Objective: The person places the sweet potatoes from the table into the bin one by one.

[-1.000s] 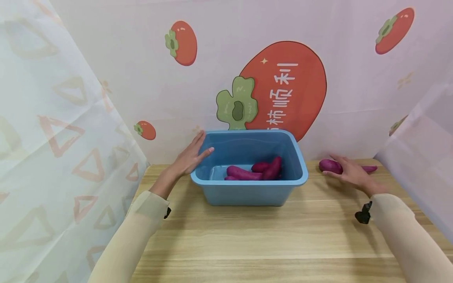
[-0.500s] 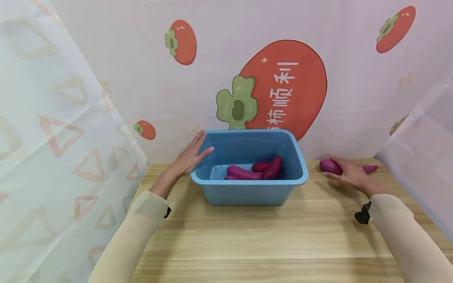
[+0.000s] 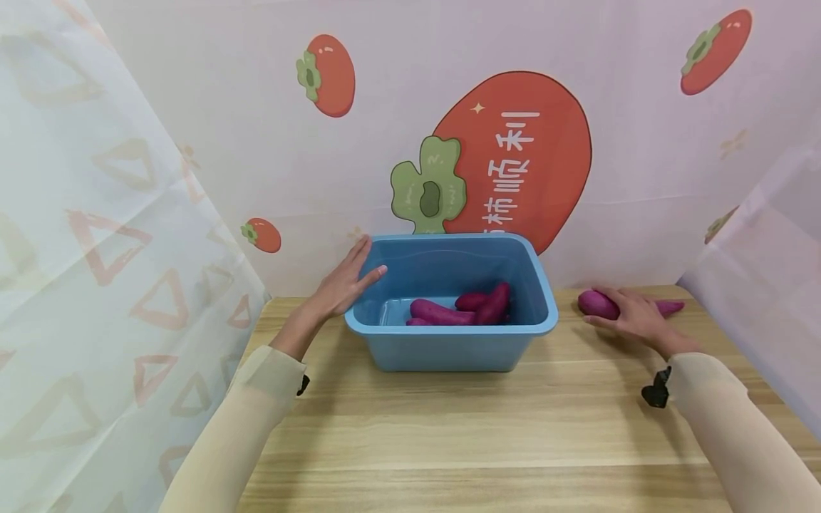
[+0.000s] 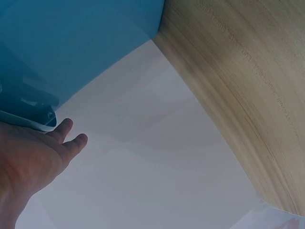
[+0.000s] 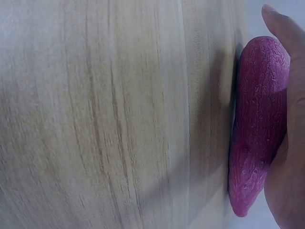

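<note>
A blue plastic tub [image 3: 449, 353] stands on the wooden table with several purple sweet potatoes [image 3: 442, 313] lying on its bottom. My left hand [image 3: 343, 285] rests on the tub's left rim, fingers straight along the outside and thumb over the edge. In the left wrist view, part of the left hand [image 4: 33, 157] touches the rim. At the right, my right hand [image 3: 635, 313] holds a single sweet potato [image 3: 598, 304] lying on the table. Its thick end points left and its thin tail sticks out right. Most of the right fingers are hidden in the right wrist view.
The wooden table [image 3: 462, 434] extends in front of the tub. Behind stands a pale cloth backdrop [image 3: 192, 43] printed with persimmons, close to the tub and the right-hand sweet potato. More pale cloth [image 3: 115, 299] closes off the left side.
My right fingers have settled slightly lower over the sweet potato. The left hand and the tub stay in place.
</note>
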`<move>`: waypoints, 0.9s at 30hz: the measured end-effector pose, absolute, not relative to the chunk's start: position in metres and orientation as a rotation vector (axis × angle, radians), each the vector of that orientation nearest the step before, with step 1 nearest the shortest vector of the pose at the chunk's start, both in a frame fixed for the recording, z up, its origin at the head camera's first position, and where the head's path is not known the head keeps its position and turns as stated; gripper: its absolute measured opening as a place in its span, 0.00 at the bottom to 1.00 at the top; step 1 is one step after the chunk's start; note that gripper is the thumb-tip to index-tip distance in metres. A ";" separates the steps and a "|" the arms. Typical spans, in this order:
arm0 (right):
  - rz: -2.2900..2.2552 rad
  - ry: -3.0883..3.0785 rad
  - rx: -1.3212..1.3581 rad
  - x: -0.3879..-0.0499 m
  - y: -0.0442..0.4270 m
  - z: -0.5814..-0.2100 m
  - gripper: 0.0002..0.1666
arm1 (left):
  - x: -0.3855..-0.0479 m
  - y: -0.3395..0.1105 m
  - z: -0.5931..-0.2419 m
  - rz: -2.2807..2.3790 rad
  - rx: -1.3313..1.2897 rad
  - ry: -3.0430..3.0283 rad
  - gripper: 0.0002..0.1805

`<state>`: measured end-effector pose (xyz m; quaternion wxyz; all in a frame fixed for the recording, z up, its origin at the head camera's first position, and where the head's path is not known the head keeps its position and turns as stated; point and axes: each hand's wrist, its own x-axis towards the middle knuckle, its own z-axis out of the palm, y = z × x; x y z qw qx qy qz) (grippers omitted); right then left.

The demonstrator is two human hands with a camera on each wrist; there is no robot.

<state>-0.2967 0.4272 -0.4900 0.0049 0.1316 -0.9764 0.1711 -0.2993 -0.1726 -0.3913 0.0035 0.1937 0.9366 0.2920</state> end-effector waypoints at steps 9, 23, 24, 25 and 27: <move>0.553 -3.013 0.442 -0.293 0.428 -0.492 0.49 | -0.298 -0.172 -0.391 0.926 0.608 2.936 0.50; 0.543 -2.984 0.456 -0.293 0.429 -0.495 0.42 | -0.298 -0.172 -0.389 0.913 0.615 2.938 0.50; 0.539 -2.978 0.463 -0.292 0.429 -0.495 0.42 | -0.298 -0.172 -0.389 0.913 0.615 2.937 0.50; 0.536 -2.974 0.470 -0.293 0.430 -0.495 0.41 | -0.298 -0.172 -0.389 0.913 0.614 2.938 0.50; 0.534 -2.969 0.482 -0.292 0.429 -0.494 0.40 | -0.298 -0.172 -0.389 0.913 0.613 2.937 0.50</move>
